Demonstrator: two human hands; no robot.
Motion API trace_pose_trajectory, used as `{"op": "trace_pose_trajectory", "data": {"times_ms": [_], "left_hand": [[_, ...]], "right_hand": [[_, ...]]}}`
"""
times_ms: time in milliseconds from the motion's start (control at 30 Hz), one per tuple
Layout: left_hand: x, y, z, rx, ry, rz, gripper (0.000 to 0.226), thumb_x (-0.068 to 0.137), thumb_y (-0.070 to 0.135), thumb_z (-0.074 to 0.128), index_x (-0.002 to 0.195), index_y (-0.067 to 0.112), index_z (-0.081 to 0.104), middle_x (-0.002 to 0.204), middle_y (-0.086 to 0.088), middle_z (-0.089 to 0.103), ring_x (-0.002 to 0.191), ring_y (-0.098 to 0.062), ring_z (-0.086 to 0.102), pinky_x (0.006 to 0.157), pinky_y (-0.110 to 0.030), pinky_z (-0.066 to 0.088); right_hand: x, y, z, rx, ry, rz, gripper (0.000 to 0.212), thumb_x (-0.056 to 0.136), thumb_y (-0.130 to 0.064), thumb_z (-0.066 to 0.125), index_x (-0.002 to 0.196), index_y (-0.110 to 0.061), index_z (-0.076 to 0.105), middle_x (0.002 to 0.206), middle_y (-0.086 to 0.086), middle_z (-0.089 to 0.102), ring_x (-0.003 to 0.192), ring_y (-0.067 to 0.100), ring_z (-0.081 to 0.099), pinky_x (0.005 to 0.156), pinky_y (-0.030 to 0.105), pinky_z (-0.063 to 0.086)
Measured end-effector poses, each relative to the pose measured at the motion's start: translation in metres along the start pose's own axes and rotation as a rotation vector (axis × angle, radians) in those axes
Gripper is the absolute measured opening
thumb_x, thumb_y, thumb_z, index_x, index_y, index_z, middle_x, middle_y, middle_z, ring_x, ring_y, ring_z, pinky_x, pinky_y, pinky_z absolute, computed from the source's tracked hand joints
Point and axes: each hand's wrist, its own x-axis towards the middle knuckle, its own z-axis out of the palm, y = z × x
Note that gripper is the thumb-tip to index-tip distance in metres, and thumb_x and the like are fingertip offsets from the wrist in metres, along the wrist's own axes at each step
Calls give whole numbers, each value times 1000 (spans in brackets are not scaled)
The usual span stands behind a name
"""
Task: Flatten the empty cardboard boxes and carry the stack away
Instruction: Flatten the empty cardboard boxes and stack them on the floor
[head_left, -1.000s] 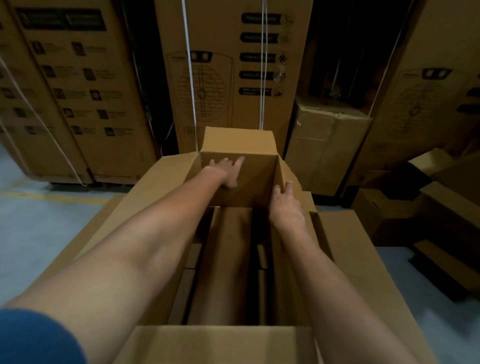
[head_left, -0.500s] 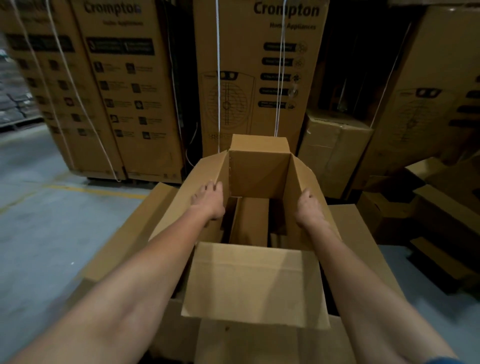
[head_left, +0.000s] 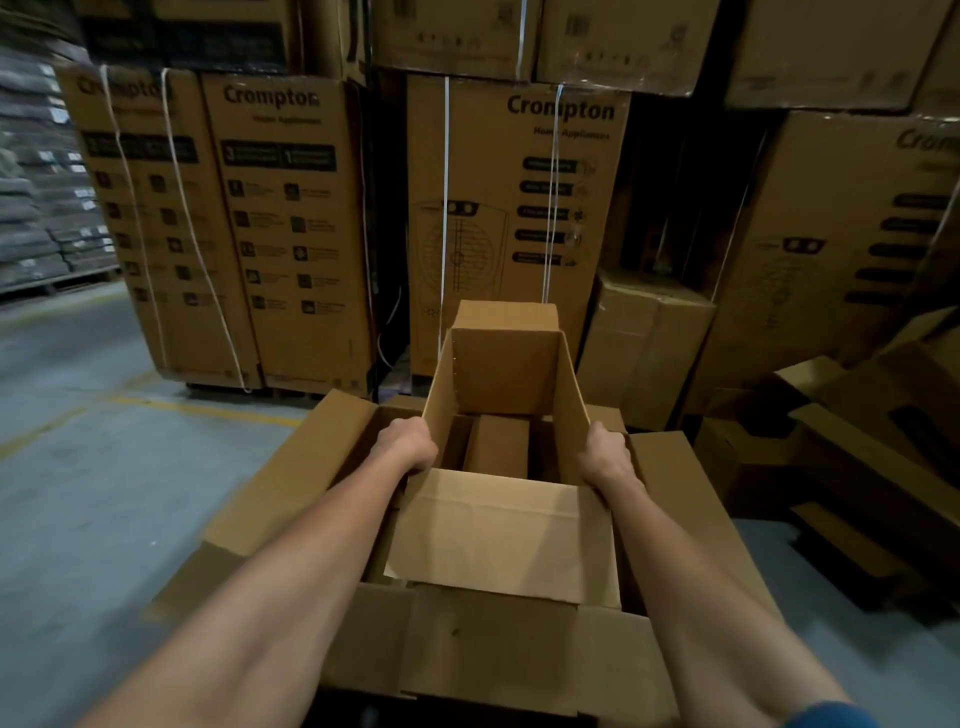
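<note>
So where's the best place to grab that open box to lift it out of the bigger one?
Probably by its two long side walls, one from each side, as now: the left hand grips the left wall of the inner box and the right hand the right wall. It is open-topped and sits inside the larger box, so only its upper edges are reachable.

Place: it was a warehouse.
Evidence: tall strapped Crompton cartons (head_left: 291, 228) stood stacked high.
Left of the cartons: loaded pallet racks (head_left: 47, 208).
In front of them: concrete floor (head_left: 93, 467) carried a yellow line (head_left: 208, 410).
</note>
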Motion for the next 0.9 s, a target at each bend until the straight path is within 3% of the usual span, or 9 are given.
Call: {"op": "trace_pose_trajectory", "data": {"times_ms": [100,200,400,533,633,700,767,833,900], "left_hand": [[-2,8,-9,-66,71,11,23,102,22,59,122,13,64,112,-8,65,94,-28,65,67,-37,52],[-5,23,-23,-90,123,9,22,105,27,55,121,14,62,117,-9,64,101,-30,64,74,-38,53],[-2,49,-59,-210,219,-4,19,103,27,54,111,14,65,101,-6,63,86,-28,63,80,-41,59],[-9,72,-99,-299,306,34,17,105,28,52,109,14,60,105,-7,63,78,-27,61,63,-37,56],[-13,90,-136,-530,280,123,33,104,43,50,113,17,68,109,-6,64,91,-27,64,71,-35,53],[-11,99,-154,-730,144,203,45,103,54,45,116,20,73,117,-5,68,102,-26,64,84,-37,52],[-12,105,-163,-804,53,257,59,106,60,35,121,20,76,122,-4,71,109,-24,65,95,-39,52],[-16,111,-167,-841,122,281,65,108,60,29,111,20,81,117,-2,73,109,-24,65,97,-39,51],[-27,117,-167,-891,304,250,60,110,56,31,108,19,78,113,-3,72,106,-26,64,95,-39,50]], "right_hand": [[0,4,-18,54,-2,-27,29,102,-8,59,130,-12,59,125,15,64,105,30,66,91,45,61],[3,1,-40,79,-1,-78,34,101,-6,59,134,-14,62,125,12,66,105,27,67,92,44,61],[12,-6,-89,147,-1,-124,48,97,-2,61,141,-19,66,118,6,69,99,20,63,88,35,58],[11,-8,-118,277,-2,-120,54,95,-2,67,146,-20,62,119,5,66,104,21,62,88,34,56],[11,-10,-137,409,-15,-104,53,95,-8,71,145,-27,62,131,7,68,112,24,67,97,43,60],[10,-9,-147,508,-59,-83,48,96,-11,73,138,-31,64,127,8,68,111,27,70,91,51,64],[5,-8,-153,637,-129,-49,41,98,-6,71,132,-28,65,118,10,71,102,27,76,78,47,67],[4,-4,-152,777,-197,15,31,103,-4,64,128,-23,66,113,14,75,86,24,80,56,37,65],[6,-2,-142,872,-222,92,20,109,-11,56,120,-23,69,109,13,76,75,20,80,47,32,61]]}}
